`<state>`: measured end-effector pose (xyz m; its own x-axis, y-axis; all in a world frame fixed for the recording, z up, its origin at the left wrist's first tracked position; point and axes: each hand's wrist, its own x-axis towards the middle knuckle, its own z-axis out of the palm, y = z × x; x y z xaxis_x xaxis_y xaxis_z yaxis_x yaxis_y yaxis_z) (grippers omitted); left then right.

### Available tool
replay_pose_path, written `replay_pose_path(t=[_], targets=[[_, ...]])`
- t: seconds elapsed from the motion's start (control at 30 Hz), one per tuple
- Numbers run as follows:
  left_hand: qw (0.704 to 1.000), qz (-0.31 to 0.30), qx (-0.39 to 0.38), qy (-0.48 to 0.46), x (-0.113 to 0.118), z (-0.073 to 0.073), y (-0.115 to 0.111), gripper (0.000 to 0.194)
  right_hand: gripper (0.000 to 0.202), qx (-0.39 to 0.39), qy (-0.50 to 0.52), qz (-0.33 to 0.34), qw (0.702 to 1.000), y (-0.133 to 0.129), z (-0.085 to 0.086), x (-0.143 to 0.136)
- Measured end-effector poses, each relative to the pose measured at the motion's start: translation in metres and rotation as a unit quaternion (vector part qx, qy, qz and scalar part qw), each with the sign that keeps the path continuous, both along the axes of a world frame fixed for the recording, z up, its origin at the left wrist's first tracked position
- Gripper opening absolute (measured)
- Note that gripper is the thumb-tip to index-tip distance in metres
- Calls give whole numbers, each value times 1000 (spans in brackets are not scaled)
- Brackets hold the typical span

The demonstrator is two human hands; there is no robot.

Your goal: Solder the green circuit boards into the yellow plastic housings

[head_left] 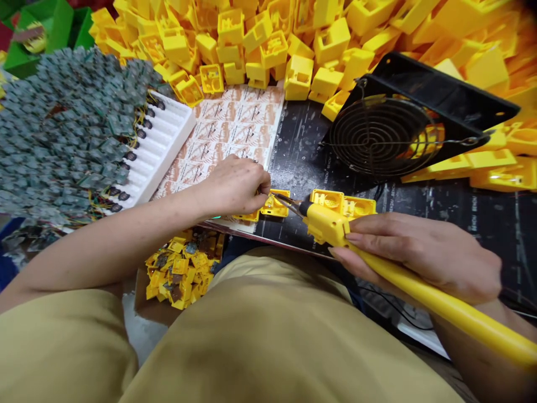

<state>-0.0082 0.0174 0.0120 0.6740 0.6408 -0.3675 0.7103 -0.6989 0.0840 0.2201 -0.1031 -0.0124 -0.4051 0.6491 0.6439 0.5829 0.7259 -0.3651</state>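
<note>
My left hand (241,182) is closed in a pinch at the left side of a small open yellow plastic casing (274,206) near the bench's front edge. What its fingertips hold is hidden. In my right hand (423,252) is a yellow handheld tool (329,221) with a long, thick handle, a dark collar and a slim metal tip; it looks like a soldering tool. Its tip points left and reaches over the casing; I cannot tell if it touches. Two more open casings (342,204) lie just behind the tool, and another, partly covered, sits below my left hand.
A black fan (377,134) with a wire guard stands at the right. Yellow housings (312,39) pile up across the back. At left are grey-green circuit parts (75,123) with wires and a white foam tray (168,151). A box (182,274) of yellow pieces sits below the edge.
</note>
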Motion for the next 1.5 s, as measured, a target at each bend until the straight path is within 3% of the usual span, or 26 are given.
replay_pose_path(t=[0.23,0.7,0.73,0.83,0.9,1.0,1.13,1.23,1.33,1.43,1.5], targets=[[1000,4,6,4,1,0,0,25,18,28,-68,41,996,6,14,0],[1000,4,7,5,1,0,1,26,11,-85,-36,-46,995,-14,3,21],[1000,8,5,5,1,0,0,26,13,-76,-19,-51,996,-16,4,22],[1000,15,-5,6,2,0,-2,24,56,-56,10,-77,995,-24,9,22],[1000,13,-15,0,2,-1,-3,23,65,-62,-23,-101,993,-26,12,19],[998,4,-17,-55,-7,-1,-1,27,49,-21,-118,-75,990,-22,7,19],[980,-5,18,-198,-40,0,6,54,32,37,-174,-42,983,-8,-11,35],[974,-32,21,-224,-59,-10,-3,73,34,19,-177,-26,984,2,-22,43],[973,-72,74,-204,-52,-35,-24,87,34,-2,-182,3,983,13,-31,38],[968,-86,166,-167,-39,-60,-41,64,30,24,-188,8,982,23,-40,25],[965,-87,181,-171,-47,-63,-49,47,25,49,-182,-2,982,27,-46,18]])
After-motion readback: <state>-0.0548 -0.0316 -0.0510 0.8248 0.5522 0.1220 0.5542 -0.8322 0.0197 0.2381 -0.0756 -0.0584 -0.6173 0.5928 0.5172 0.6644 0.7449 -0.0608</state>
